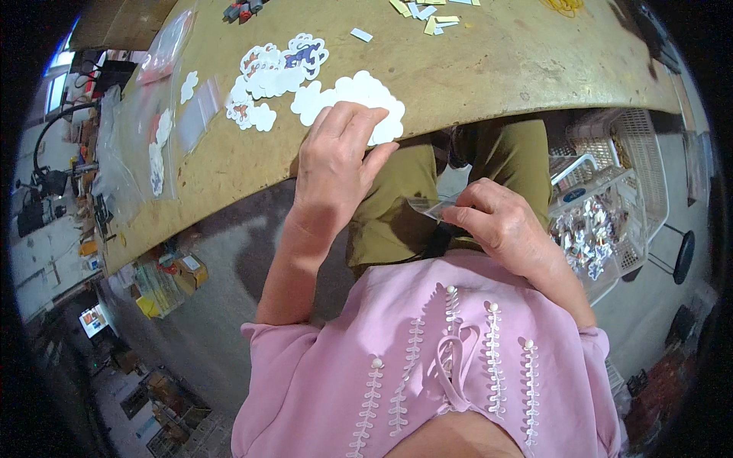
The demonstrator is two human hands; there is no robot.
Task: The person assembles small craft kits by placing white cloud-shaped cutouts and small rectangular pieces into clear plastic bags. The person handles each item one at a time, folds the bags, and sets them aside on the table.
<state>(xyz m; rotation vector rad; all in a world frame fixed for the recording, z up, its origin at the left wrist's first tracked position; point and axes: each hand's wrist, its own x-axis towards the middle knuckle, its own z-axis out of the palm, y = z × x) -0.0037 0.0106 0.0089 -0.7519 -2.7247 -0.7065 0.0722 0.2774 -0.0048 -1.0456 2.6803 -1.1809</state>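
My left hand (336, 156) is over a pile of white scalloped paper cards (366, 88) at the table's near edge. Its bent fingers touch the cards, and the thumb stands apart at the pile's right side. Above my lap, my right hand (496, 221) pinches a small clear plastic bag (429, 208) between thumb and fingers. Left of the pile lie more scalloped cards (265, 84), some with coloured printed figures facing up. A single small white card (188, 87) lies further left.
Clear plastic bags (200, 114) lie at the table's left side. Small yellow and white pieces (435, 19) and dark red-and-grey parts (243, 11) sit at the far side. White plastic baskets (649, 168) stand at my right, with a tub of shiny packets (592, 237).
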